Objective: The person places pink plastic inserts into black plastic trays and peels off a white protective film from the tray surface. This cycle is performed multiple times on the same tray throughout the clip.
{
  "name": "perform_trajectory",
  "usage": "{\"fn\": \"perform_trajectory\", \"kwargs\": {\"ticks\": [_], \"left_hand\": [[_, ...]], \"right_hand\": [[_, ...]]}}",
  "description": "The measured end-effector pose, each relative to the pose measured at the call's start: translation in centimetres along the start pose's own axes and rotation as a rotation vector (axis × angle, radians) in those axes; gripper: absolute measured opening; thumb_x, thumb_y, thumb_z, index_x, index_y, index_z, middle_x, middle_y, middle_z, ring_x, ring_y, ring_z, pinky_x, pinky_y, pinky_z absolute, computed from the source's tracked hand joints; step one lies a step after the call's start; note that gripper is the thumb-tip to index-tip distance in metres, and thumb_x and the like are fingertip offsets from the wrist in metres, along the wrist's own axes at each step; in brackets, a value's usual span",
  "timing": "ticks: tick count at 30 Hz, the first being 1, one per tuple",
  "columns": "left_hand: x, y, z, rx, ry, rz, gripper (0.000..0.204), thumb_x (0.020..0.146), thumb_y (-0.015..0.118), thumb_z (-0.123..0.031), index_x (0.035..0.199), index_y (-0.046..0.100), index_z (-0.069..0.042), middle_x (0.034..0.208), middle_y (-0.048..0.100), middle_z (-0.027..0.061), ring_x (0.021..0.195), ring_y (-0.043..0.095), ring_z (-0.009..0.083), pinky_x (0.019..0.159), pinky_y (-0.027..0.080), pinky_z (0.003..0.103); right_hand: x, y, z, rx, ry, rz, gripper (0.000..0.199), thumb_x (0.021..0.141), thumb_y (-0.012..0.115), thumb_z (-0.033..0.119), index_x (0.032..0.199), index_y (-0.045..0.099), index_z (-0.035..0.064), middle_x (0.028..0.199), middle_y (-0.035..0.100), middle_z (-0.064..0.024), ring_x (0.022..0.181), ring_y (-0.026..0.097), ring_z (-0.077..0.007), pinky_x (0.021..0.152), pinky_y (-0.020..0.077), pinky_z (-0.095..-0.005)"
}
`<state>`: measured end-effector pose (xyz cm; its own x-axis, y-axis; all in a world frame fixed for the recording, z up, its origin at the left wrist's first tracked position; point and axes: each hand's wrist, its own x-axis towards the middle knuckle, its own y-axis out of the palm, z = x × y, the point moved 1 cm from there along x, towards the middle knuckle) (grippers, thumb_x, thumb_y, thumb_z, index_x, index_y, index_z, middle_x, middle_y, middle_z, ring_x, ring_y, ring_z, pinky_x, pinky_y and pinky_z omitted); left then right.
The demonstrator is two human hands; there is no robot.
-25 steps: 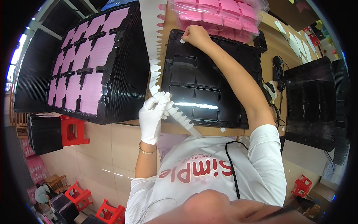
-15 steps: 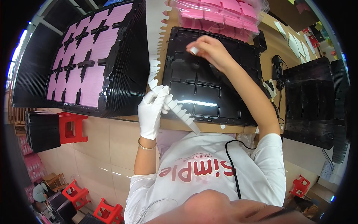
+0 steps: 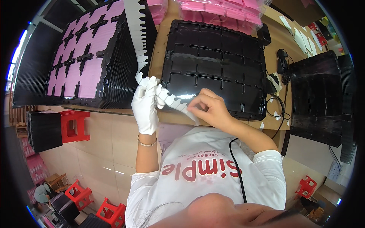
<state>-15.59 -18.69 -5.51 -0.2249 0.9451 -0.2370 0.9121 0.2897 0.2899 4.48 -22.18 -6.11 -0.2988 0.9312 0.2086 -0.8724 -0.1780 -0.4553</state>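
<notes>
A long white label strip [image 3: 137,45] with notched, tab-like pieces along one edge runs down beside a tray stack and across my front. My left hand [image 3: 145,108], in a white glove, is closed round it. The strip's short end slants from the glove toward my body. At that end my bare right hand [image 3: 213,108] has its thumb and forefinger pinched together on the strip; the fingers partly hide it. Just beyond both hands lies a black plastic tray [image 3: 213,78] with raised cross-shaped ridges, glossy with reflected light.
At left stands a tall stack of black trays [image 3: 118,72] with pink sheets [image 3: 84,66] in the top one. Bagged pink sheets [image 3: 222,15] lie behind the tray. A black device with cables [image 3: 283,62] and more black trays [image 3: 315,98] are at right. Red stools [image 3: 78,127] stand on the floor.
My right hand has come back from above the tray, where it held a small white piece, to the strip's near end. My left hand and the strip have shifted slightly left.
</notes>
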Motion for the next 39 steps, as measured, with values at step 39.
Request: {"fn": "perform_trajectory", "kwargs": {"ticks": [39], "left_hand": [[-2.0, -1.5, -0.2, -0.038, -0.009, 0.019, 0.018, 0.095, 0.064, -0.018, 0.098, 0.065, 0.0, 0.071, 0.061, 0.0017, 0.053, 0.052, 0.0055, 0.046, 0.037, 0.019]], "right_hand": [[1.7, -1.1, -1.0, 0.77, 0.536, 0.314, 0.022, 0.092, 0.059, 0.009, 0.112, 0.056, 0.0017, 0.1, 0.063, -0.0085, 0.087, 0.059, -0.0111, 0.078, 0.047, -0.026]]}}
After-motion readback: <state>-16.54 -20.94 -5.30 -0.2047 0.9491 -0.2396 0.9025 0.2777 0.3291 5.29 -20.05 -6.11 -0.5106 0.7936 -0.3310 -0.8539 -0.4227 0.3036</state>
